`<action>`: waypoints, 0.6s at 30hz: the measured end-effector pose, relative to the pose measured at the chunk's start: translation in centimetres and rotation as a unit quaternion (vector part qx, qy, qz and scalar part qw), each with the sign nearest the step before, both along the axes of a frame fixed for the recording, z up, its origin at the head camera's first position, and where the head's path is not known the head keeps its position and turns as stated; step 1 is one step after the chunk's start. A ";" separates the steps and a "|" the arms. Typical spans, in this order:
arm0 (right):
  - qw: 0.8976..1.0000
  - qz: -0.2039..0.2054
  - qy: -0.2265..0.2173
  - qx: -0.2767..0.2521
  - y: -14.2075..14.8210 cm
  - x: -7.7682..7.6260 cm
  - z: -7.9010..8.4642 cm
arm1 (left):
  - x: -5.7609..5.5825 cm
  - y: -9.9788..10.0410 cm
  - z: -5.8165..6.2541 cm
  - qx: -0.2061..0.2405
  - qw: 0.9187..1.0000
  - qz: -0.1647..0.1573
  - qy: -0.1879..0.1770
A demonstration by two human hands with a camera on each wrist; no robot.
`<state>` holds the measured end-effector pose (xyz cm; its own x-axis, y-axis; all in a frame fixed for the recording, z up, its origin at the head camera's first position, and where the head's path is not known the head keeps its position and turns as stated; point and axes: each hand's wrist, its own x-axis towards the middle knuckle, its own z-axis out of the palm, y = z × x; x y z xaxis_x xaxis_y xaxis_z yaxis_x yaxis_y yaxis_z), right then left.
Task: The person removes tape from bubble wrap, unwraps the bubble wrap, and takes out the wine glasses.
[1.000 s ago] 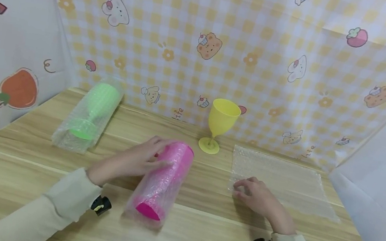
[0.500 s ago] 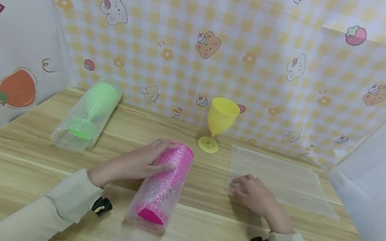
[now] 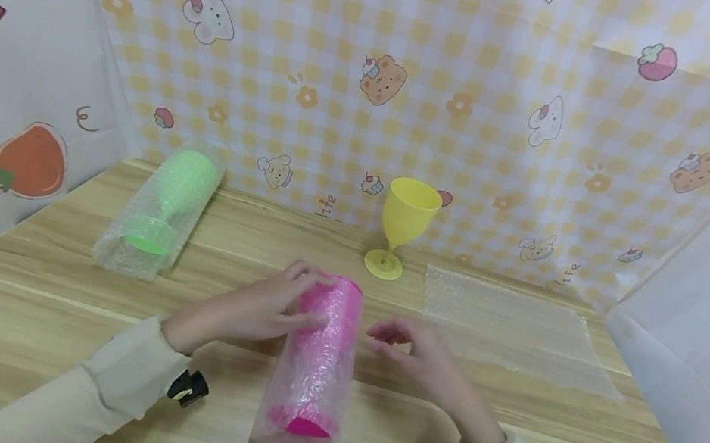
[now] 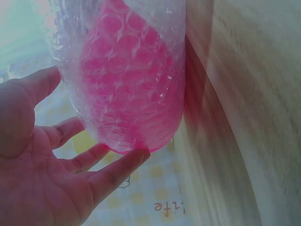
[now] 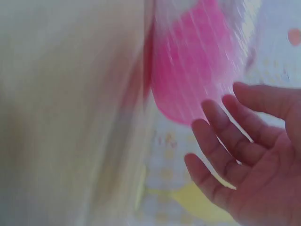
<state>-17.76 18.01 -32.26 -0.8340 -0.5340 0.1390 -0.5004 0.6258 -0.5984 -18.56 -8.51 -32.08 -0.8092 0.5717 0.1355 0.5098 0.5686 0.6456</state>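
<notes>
A pink goblet rolled in bubble wrap lies on its side, its base towards me. My left hand rests on its far left part. In the left wrist view, that hand's loosely spread fingers touch the wrap near the cup rim, with the palm apart from it. My right hand hovers just right of the roll, fingers relaxed and holding nothing. The right wrist view shows its fingertips close to the wrapped pink bowl; whether they touch it I cannot tell.
A bare yellow goblet stands upright near the patterned backdrop cloth. At back left lies a green goblet in bubble wrap. A flat bubble wrap sheet lies at the right on the wooden table.
The wrapped pink goblet has turned straighter towards me and slid slightly nearer, the left hand staying on it. My right hand has left the flat sheet and moved left towards the roll.
</notes>
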 end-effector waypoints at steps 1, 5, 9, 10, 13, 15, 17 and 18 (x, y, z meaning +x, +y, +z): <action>1.000 0.003 -0.006 -0.009 -0.3 0.1 -0.2 | 0.1 0.0 0.0 0.001 1.000 -0.002 -0.003; 0.998 -0.014 -0.043 -0.039 -0.9 0.3 -0.6 | 0.2 0.3 0.1 0.002 1.000 -0.008 -0.012; 0.994 -0.030 -0.088 -0.058 -0.9 0.3 -0.7 | 0.3 0.4 0.1 0.003 1.000 -0.012 -0.018; 0.992 -0.031 -0.101 -0.064 -0.9 0.2 -0.7 | 0.3 0.4 0.0 0.004 1.000 -0.014 -0.017; 0.984 -0.030 -0.149 -0.089 -0.9 0.2 -0.8 | 0.4 0.4 0.1 0.007 1.000 -0.018 -0.021; 0.977 -0.029 -0.179 -0.109 -0.9 0.1 -0.9 | 0.4 0.3 0.2 0.007 1.000 -0.018 -0.025; 0.971 -0.032 -0.201 -0.123 -0.9 0.1 -0.9 | 0.4 0.3 0.2 0.007 0.999 -0.016 -0.031; 0.969 -0.035 -0.209 -0.129 -0.9 0.0 -1.0 | 0.5 0.3 0.3 0.005 0.999 -0.014 -0.034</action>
